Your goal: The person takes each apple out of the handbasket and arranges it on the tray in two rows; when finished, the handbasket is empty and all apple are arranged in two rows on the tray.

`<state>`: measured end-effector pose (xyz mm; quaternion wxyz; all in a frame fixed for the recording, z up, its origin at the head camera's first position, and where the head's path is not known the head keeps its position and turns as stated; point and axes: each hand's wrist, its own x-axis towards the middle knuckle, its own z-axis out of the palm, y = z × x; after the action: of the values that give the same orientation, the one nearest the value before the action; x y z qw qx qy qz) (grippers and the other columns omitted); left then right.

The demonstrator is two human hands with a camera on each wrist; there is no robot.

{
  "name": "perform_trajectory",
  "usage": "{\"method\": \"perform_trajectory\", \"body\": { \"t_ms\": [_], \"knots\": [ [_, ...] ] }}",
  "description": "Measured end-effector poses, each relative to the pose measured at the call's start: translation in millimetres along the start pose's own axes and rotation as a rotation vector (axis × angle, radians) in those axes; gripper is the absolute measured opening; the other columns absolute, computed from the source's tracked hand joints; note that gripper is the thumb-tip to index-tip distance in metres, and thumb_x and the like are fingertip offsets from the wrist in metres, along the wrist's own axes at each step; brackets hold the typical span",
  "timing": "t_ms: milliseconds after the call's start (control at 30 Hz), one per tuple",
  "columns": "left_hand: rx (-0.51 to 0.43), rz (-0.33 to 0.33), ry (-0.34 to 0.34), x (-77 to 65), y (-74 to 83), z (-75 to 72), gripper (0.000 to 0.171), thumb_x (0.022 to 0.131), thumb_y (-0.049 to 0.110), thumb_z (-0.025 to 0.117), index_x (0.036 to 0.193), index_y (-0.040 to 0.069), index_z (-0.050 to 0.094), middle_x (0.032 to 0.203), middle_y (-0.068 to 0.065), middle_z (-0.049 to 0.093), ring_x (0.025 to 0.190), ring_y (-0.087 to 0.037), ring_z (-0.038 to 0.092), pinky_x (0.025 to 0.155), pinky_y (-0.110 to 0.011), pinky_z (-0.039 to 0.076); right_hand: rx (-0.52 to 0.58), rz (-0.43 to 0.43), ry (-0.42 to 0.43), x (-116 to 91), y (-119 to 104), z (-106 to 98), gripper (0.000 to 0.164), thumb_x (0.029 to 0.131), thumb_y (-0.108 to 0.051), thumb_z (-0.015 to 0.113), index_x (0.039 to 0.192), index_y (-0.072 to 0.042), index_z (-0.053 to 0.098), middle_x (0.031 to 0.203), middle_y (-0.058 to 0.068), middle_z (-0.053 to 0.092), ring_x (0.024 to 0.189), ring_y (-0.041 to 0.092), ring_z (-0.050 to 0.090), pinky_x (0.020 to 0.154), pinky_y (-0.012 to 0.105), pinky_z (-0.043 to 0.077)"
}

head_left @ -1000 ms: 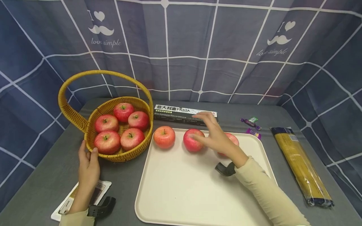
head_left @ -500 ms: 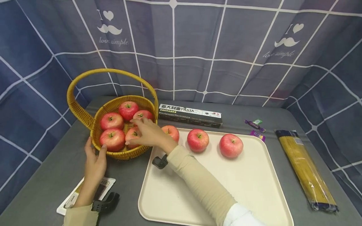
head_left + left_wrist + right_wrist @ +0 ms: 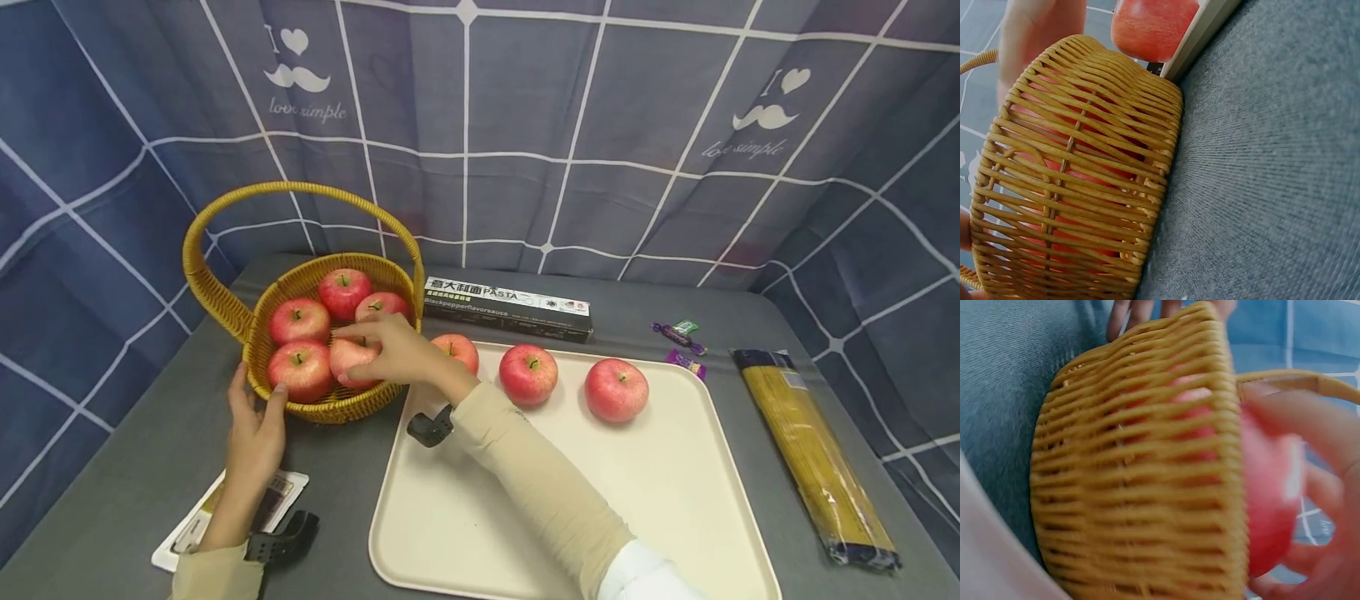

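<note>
The yellow woven basket (image 3: 341, 410) stands at the left with several red apples inside. My right hand (image 3: 405, 350) reaches over its right rim and grips the front right apple (image 3: 349, 360), thumb and fingers spread round it; in the right wrist view this apple (image 3: 1269, 494) shows just above the rim, partly covered by the blurred fingers. My left hand (image 3: 257, 437) rests against the basket's front left side, fingers fairly straight along the outer wall and thumb tip at the rim. Three more apples lie in a row along the tray's back edge, the middle one (image 3: 528, 375) between the others.
A cream tray (image 3: 570, 533) lies right of the basket. Behind it is a black pasta box (image 3: 506, 309); wrapped candies (image 3: 678, 337) lie at the back right. A spaghetti pack (image 3: 813, 458) lies far right, and a flat white-edged packet (image 3: 176, 533) under the left forearm.
My right hand has moved left from above the tray into the basket and closed round an apple there. The left hand has stayed at the basket; the view has shifted slightly.
</note>
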<state>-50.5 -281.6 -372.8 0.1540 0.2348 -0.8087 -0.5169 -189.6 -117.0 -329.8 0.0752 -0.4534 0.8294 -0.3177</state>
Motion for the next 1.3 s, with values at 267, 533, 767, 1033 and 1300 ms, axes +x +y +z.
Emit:
{"method": "perform_trajectory", "body": {
  "t_ms": [267,533,767,1033,1300],
  "knots": [
    [0.006,0.004,0.009,0.2,-2.7,0.7,0.064,0.095,0.033,0.037,0.146,0.026,-0.001,0.15,-0.022,0.012,0.134,-0.042,0.021,0.106,-0.056,0.019,0.173,-0.059,0.153,-48.8,-1.6,-50.1,0.054,0.069,-0.038,0.076,0.12,-0.029,0.059,0.124,-0.006,0.052,0.115,0.005,0.043,0.092,0.022,0.04],
    [0.011,-0.002,-0.006,-0.4,-3.3,1.3,0.065,0.095,0.034,0.037,0.146,0.028,-0.003,0.149,-0.023,0.012,0.133,-0.043,0.023,0.106,-0.056,0.019,0.076,0.163,0.231,-157.6,38.1,-123.6,0.054,0.066,-0.04,0.078,0.116,-0.04,0.058,0.125,-0.01,0.047,0.117,0.01,0.041,0.089,0.036,0.043],
    [0.01,-0.002,-0.022,-0.3,-1.4,-0.2,0.064,0.096,0.033,0.036,0.146,0.028,-0.004,0.149,-0.024,0.013,0.132,-0.045,0.025,0.106,-0.056,0.02,-0.092,0.386,0.411,-264.2,103.2,-160.1,0.055,0.065,-0.022,0.081,0.116,-0.023,0.061,0.122,0.0,0.048,0.111,0.006,0.035,0.084,0.034,0.034],
    [0.003,0.009,-0.029,1.3,1.1,0.4,0.065,0.096,0.033,0.036,0.146,0.025,-0.005,0.149,-0.024,0.009,0.133,-0.044,0.021,0.106,-0.057,0.019,-0.165,0.436,0.412,-333.8,150.3,-143.0,0.05,0.065,-0.014,0.08,0.111,-0.009,0.061,0.115,0.009,0.046,0.099,-0.009,0.027,0.072,0.022,0.031],
    [0.017,-0.003,-0.03,-0.6,0.4,0.3,0.065,0.096,0.033,0.036,0.146,0.026,-0.006,0.15,-0.024,0.008,0.134,-0.044,0.02,0.106,-0.057,0.019,-0.129,0.379,0.378,-341.2,155.4,-128.6,0.057,0.064,-0.01,0.08,0.115,-0.008,0.056,0.121,0.012,0.043,0.105,-0.006,0.021,0.076,0.034,0.024]
  ]
}}
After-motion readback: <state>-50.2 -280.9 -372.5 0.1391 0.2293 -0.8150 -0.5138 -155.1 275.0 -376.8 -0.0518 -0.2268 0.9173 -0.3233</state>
